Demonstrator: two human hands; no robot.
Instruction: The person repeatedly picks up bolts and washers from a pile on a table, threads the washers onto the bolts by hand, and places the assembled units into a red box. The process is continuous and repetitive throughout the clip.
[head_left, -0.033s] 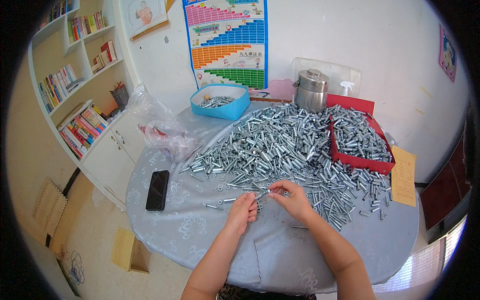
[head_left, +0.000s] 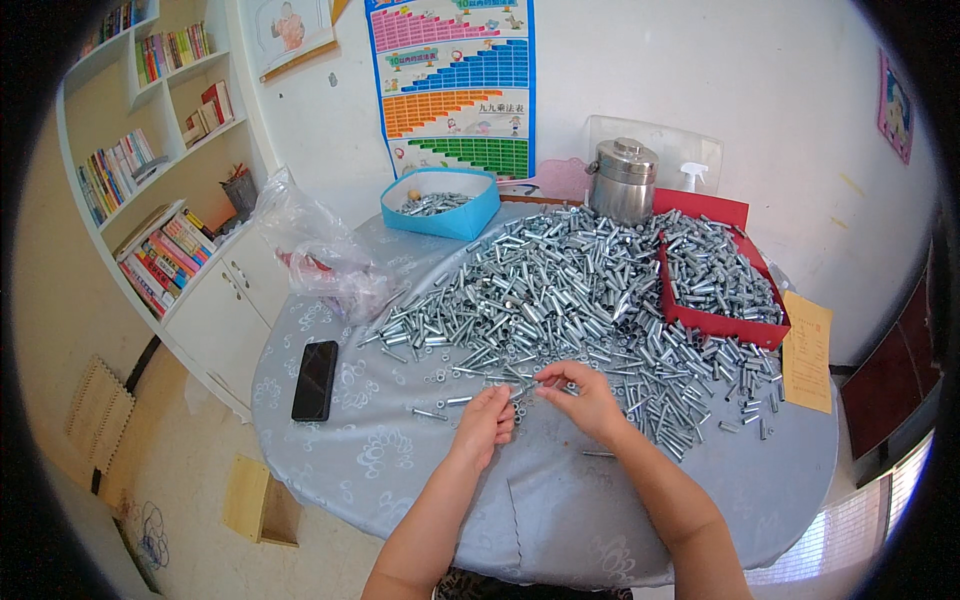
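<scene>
My left hand (head_left: pixel 486 425) is closed around a thin metal bolt (head_left: pixel 522 390), whose end sticks out toward the upper right. At that end, the thumb and fingertips of my right hand (head_left: pixel 583 400) are pinched together. Whatever they grip is too small to make out. Just beyond both hands spreads a large heap of silvery metal bolts and sleeves (head_left: pixel 540 290). Several loose nuts and a bolt (head_left: pixel 428 413) lie beside my left hand on the grey patterned tablecloth (head_left: pixel 400 500).
A red box (head_left: pixel 725 327) full of metal parts stands right, beside a tan paper (head_left: pixel 806 355). Behind the heap are a steel canister (head_left: pixel 622 185) and a blue box (head_left: pixel 440 222). A black phone (head_left: pixel 315 381) and clear plastic bag (head_left: pixel 320 245) lie left.
Fingertips of my right hand have shifted very slightly at the bolt's end. Everything else looks the same.
</scene>
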